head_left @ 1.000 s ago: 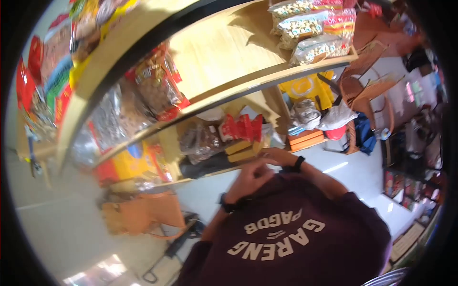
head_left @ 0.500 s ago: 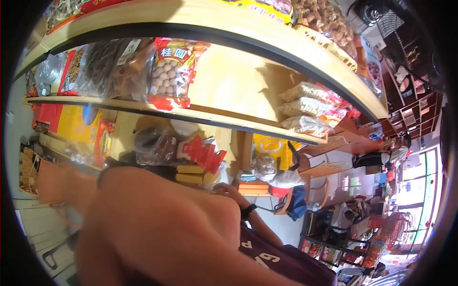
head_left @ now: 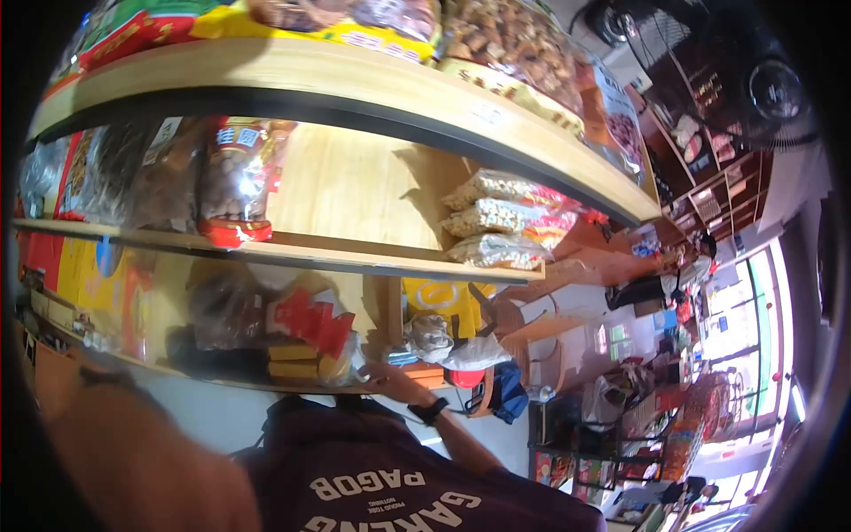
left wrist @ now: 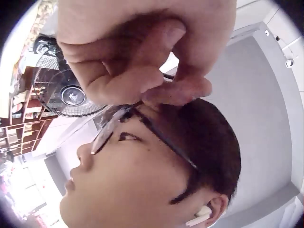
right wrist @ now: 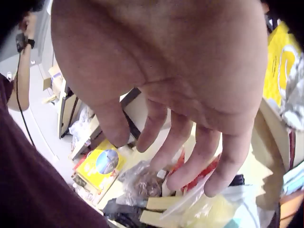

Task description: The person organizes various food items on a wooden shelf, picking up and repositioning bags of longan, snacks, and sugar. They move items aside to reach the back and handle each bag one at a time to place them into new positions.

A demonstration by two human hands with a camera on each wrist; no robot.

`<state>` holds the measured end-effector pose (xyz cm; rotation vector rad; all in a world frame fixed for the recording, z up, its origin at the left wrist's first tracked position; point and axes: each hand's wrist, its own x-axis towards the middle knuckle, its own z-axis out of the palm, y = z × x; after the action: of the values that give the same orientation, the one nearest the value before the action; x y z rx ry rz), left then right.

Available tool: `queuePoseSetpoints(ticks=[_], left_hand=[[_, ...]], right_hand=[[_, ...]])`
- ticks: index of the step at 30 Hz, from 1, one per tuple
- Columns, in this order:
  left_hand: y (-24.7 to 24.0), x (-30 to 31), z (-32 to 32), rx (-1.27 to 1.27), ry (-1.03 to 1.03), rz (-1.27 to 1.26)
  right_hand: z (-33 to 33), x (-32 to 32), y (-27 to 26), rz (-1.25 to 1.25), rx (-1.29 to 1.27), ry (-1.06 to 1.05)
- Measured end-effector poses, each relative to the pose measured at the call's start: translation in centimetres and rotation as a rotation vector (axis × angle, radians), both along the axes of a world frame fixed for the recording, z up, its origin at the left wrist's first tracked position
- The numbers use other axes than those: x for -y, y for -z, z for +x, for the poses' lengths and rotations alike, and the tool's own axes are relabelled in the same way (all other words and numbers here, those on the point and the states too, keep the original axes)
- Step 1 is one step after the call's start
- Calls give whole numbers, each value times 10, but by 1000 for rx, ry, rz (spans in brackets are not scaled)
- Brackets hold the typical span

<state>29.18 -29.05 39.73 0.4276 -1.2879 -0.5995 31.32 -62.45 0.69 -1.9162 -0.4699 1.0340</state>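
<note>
My left hand (left wrist: 147, 61) is raised to the forehead, where its bent fingertips meet the front of the hair, just above the glasses (left wrist: 161, 135). I cannot tell what, if anything, those fingers pinch. In the head view the raised left arm (head_left: 151, 452) is a blur at the lower left. My right hand (right wrist: 175, 90) hangs at the edge of the lower shelf with loose, spread fingers and nothing in its palm. Beyond its fingertips, in the right wrist view, are a clear plastic bag (right wrist: 211, 211) and red packaging (right wrist: 204, 173).
The lower shelf holds a bag of dark goods (head_left: 226, 310), yellow boxes (head_left: 292, 363) and a yellow bag (head_left: 443, 301). Above are a longan bag (head_left: 238, 182) and stacked popcorn-like bags (head_left: 505, 217). A fan (left wrist: 71, 92) and a wicker chair (head_left: 541, 363) stand nearby.
My hands were together before the chest; the left has risen past the head camera to the forehead. The right has stayed low near the shelf edge. The head view has swung rightward and up.
</note>
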Motion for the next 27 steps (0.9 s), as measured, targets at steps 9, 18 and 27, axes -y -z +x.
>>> queuePoseSetpoints(ticks=[9, 18, 27], left_hand=[[-26, 61, 52, 183, 8, 265], [-81, 142, 56, 720, -458, 1096], [2, 242, 52, 519, -643, 129]], right_hand=[[62, 86, -299, 819, 911, 249], [34, 155, -403, 844, 1556, 336], [32, 223, -429, 657, 1816, 407]])
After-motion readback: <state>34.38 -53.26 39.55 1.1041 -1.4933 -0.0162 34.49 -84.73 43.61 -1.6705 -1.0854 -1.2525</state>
